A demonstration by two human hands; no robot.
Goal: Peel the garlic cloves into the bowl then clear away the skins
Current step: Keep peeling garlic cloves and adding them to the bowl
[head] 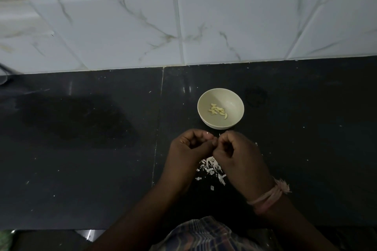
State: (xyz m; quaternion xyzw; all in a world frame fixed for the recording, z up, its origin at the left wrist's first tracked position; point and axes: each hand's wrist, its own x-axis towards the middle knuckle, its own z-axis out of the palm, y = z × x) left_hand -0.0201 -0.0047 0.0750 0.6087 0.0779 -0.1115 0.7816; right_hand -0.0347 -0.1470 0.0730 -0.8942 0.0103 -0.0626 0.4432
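Note:
A cream bowl (234,106) stands on the black counter and holds several peeled garlic cloves (218,110). Just in front of the bowl my left hand (188,149) and my right hand (240,157) meet fingertip to fingertip, all fingers curled. They pinch something small between them, most likely a garlic clove, but it is hidden by the fingers; a white fleck shows at the left fingertips. A pile of white garlic skins (212,169) lies on the counter beneath and between the hands.
The black counter (81,149) runs to a white marble-tiled wall (183,26) at the back. A seam in the counter (159,120) runs front to back left of the hands. Small white flecks are scattered about. A pink thread band circles my right wrist (267,195).

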